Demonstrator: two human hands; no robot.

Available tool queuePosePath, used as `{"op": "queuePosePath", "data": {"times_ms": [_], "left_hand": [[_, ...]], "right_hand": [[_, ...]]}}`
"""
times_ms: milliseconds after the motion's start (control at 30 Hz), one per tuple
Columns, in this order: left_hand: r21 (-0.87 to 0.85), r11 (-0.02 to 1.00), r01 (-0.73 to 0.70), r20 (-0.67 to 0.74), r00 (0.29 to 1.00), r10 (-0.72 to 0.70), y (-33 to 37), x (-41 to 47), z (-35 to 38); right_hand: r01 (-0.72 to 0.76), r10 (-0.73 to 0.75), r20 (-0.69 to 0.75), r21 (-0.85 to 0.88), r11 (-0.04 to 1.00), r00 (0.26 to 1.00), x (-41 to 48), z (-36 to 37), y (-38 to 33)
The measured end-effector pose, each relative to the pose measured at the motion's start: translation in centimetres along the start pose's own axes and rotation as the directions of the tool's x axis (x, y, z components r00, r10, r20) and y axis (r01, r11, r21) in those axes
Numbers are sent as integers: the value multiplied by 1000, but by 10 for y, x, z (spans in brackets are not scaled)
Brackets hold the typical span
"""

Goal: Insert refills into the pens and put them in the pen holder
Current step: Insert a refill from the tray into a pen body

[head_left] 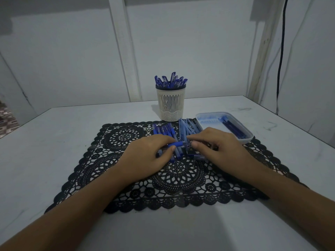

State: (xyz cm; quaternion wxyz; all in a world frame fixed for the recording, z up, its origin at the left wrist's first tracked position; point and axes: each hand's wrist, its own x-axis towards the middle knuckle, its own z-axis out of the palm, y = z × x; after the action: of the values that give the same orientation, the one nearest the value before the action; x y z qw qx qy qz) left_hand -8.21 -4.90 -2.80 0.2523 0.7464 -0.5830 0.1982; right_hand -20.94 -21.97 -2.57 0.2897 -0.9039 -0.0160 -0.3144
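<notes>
I saw two hands at mid-frame. The left hand [145, 156] and right hand [217, 147] each pinched an end of one blue pen [178, 143], fingertips hiding its tip. One pen holder [171, 105] stood at upper centre, its pens too bunched to count.

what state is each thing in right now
pen holder: upright, holds many capped pens
tray: open, a few refills inside
pen: level, pinched between left hand and right hand
loose pen parts: piled on the mat
</notes>
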Motion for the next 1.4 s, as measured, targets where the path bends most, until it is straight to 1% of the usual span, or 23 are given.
{"op": "queuePosePath", "data": {"times_ms": [67, 133, 200, 267, 333, 367, 400, 433, 500, 567, 633, 767, 1000, 1200, 1300, 1400], "left_hand": [[-11, 1000, 26, -18, 999, -26, -3, 0, 0], [-18, 999, 48, -27, 998, -48, -6, 1, 0], [-28, 998, 56, -29, 998, -57, -7, 1, 1], [-35, 998, 55, -29, 998, -56, -7, 1, 0], [-40, 998, 57, -30, 998, -58, -6, 1, -1], [-39, 997, 60, -27, 998, -61, -5, 1, -1], [-37, 997, 65, -23, 998, -66, -4, 1, -2], [-34, 997, 69, -20, 997, -70, -4, 1, -2], [-33, 997, 73, -19, 997, -73, -4, 1, -2], [-40, 997, 73, -12, 997, -73, -4, 0, -1], [-43, 997, 66, -7, 998, -67, -4, 0, 0], [-50, 997, 65, 2, 998, -65, -4, 0, 1], [-23, 1000, 20, 16, 1000, -19, 4, 0, 1], [-51, 999, -17, 38, 999, 19, 8, 0, 1], [-60, 998, -12, 35, 999, 14, 9, 0, 1], [-45, 999, -20, 34, 999, 22, 9, 1, 1]], "right_hand": [[-24, 24, -10, -20, 1000, 1000, 0, -2, 2], [-6, 10, 40, -85, 996, 999, -2, -5, 4], [54, -19, 170, -204, 977, 985, -5, -6, 4], [142, -47, 274, -338, 930, 961, -7, -3, 5], [221, -101, 298, -403, 888, 949, -9, 1, 7], [221, -103, 296, -400, 889, 950, -8, 2, 6], [194, -88, 288, -364, 911, 954, -7, 1, 4], [140, -61, 266, -291, 947, 962, -6, 1, 3], [-15, 30, 147, -99, 995, 989, -4, -3, -1], [-145, 143, 29, 84, 986, 989, -2, -5, -3], [-176, 185, -45, 158, 972, 982, 0, -5, -2], [-175, 192, -64, 208, 962, 979, 2, -3, -5], [-158, 161, 0, 192, 969, 987, 3, -2, -12], [-206, 200, 69, 92, 974, 977, 1, 1, -12], [-178, 158, 126, 161, 971, 979, -2, 0, -10], [-128, 111, 136, 124, 984, 984, -3, -2, -8]]}}
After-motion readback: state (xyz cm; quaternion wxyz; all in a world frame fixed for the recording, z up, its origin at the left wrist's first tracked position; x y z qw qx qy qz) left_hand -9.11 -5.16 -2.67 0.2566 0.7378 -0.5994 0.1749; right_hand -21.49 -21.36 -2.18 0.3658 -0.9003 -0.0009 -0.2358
